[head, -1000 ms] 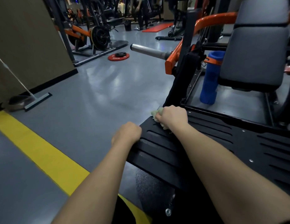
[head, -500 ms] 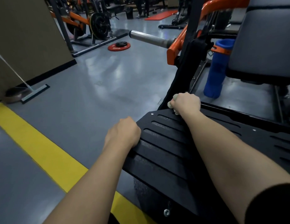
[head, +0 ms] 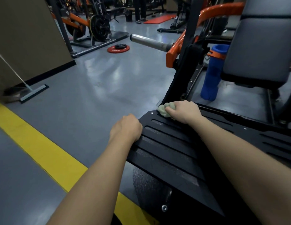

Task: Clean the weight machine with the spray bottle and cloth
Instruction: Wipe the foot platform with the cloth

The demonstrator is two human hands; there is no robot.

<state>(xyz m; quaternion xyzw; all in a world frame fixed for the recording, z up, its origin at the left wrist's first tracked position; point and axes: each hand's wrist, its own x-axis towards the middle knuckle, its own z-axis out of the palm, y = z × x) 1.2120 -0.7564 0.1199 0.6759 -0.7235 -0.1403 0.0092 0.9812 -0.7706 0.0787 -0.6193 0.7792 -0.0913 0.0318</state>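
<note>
Wiping judged under way: a balled green cloth is clamped in the right hand, bunched just ahead of its knuckles on the corner of the black footplate. The left hand is curled over the plate edge nearby. Risk: slots may be missed, the cloth being wadded so small. No spray bottle is seen.

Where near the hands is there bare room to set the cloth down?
Free: the footplate between left hand and right hand holding the cloth; grey floor between yellow line and footplate. Crowded: behind, around the blue cylinder and frame.
</note>
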